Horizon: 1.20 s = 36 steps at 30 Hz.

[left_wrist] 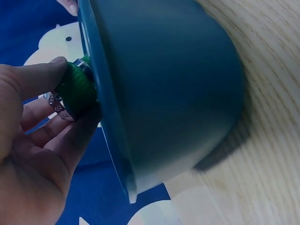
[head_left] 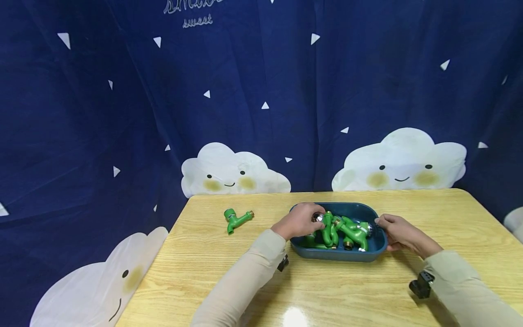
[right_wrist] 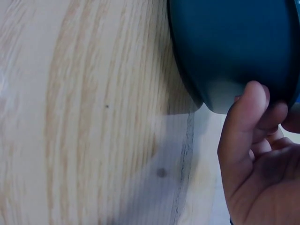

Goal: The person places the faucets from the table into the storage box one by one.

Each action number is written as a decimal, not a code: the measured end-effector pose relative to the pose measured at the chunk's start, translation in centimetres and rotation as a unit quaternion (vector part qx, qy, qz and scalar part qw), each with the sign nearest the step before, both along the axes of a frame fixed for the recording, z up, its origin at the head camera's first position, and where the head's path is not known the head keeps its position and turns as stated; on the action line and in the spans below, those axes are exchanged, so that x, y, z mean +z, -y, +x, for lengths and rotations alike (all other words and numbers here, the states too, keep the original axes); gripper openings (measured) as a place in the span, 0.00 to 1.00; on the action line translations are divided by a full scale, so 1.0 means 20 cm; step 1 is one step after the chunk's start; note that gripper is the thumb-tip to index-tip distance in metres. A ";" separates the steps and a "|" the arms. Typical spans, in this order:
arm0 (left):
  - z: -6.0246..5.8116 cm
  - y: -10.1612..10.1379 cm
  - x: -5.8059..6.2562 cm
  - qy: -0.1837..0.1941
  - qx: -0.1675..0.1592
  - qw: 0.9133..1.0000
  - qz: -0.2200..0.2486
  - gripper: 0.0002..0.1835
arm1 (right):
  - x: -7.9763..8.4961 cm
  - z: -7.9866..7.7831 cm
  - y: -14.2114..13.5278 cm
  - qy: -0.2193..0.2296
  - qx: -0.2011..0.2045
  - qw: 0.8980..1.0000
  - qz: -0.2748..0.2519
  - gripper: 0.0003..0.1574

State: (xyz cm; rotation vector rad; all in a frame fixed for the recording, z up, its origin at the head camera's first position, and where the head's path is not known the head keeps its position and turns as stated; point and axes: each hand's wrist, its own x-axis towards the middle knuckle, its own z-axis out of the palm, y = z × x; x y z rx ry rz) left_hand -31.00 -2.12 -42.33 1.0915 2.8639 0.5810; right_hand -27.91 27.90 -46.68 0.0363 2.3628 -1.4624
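A dark blue-green basin holds several green faucets with brass and chrome ends. Over its left end, my left hand pinches one green faucet by its knob between thumb and fingers. The lower part of that faucet is hidden behind the basin's rim in the left wrist view. At the basin's right end, my right hand grips the rim with the thumb on top and fingers against the outer wall. In the right wrist view the fingers lie against the basin's side.
Another green faucet lies on the wooden table, left of the basin. A dark blue curtain with white clouds and triangles hangs behind the table's far edge and down its left side.
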 end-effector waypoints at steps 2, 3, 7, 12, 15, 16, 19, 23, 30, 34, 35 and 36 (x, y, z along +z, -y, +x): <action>0.00 0.00 0.00 0.004 0.002 1.000 0.002 0.20 | 0.00 0.00 0.00 0.001 0.002 1.000 -0.005 0.22; 0.00 0.00 0.00 0.006 0.004 1.000 0.003 0.20 | 0.00 0.00 0.00 0.001 0.004 1.000 -0.006 0.21; 0.00 -0.01 -0.01 0.010 0.007 1.000 0.011 0.20 | 0.00 0.00 -0.01 0.002 0.006 1.000 -0.008 0.22; -0.02 0.00 -0.02 0.010 0.004 1.000 0.016 0.20 | -0.01 -0.01 -0.01 0.004 0.001 1.000 -0.002 0.23; -0.02 0.01 -0.03 0.006 0.006 1.000 0.014 0.20 | -0.01 -0.01 -0.01 0.005 0.001 1.000 -0.001 0.23; -0.03 0.01 -0.03 0.004 0.006 1.000 0.014 0.20 | -0.01 -0.01 -0.01 0.005 0.002 1.000 -0.002 0.23; -0.04 0.02 -0.04 -0.001 0.007 1.000 0.011 0.20 | -0.01 -0.01 -0.01 0.005 0.004 1.000 -0.002 0.23; -0.05 0.04 -0.04 0.016 0.013 1.000 0.000 0.21 | 0.00 -0.01 0.00 0.006 0.003 1.000 0.000 0.23; -0.05 0.06 -0.01 0.029 0.022 0.998 -0.053 0.24 | 0.00 -0.01 -0.01 0.009 0.005 1.000 0.003 0.24; -0.05 0.06 -0.02 0.027 0.026 0.996 -0.081 0.25 | -0.01 -0.01 -0.01 0.009 0.005 1.000 0.002 0.23; -0.05 0.06 -0.02 0.025 0.030 0.995 -0.088 0.24 | -0.01 -0.01 -0.01 0.008 0.005 1.000 0.001 0.23; -0.05 0.05 -0.02 0.025 0.034 0.995 -0.094 0.24 | -0.01 -0.01 -0.01 0.008 0.005 1.000 0.001 0.23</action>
